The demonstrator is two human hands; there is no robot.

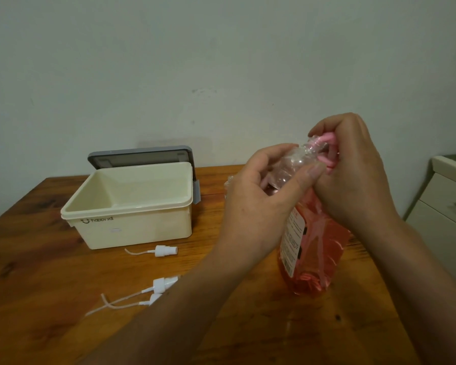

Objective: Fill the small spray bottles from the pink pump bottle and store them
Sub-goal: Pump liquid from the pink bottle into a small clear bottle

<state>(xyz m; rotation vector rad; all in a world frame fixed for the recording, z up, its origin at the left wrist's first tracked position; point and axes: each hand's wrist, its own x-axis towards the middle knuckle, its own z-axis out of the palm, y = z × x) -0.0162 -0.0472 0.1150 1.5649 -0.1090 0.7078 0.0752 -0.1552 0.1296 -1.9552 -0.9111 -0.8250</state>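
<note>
Much of the pink pump bottle (pixel 312 248) is screened by the two hands wrapped around its upper part: only the lower body shows plainly, clear plastic filled with pink liquid, a white printed label running down its left face, its base resting on the wooden table (pixel 37 272) right of centre. The left hand (pixel 258 206) grips the bottle's clear, empty-looking shoulder, thumb laid across the front; the right hand (pixel 353 175) is curled over the pink pump head (pixel 327 151), fingers closed on it, so the nozzle's shape is mostly lost — just a loop of pink plastic shows between the knuckles. Behind the left hand the rim of a small clear bottle (pixel 228 181) peeks out, the rest hidden; how many such bottles stand there cannot be told. Three white spray caps lie loose on the table, each with a thin translucent dip tube: one (pixel 163 251) just in front of the box, two more (pixel 159 283) (pixel 153 299) nearer, side by side, partly covered by the left forearm. The cream plastic storage box (pixel 127 219) sits open at left, smooth-walled and rectangular, with a faint logo on its front; its grey lid (pixel 142 156) stands upright behind it. At the right edge a pale cabinet (pixel 448 206) is cut off by the frame.
</note>
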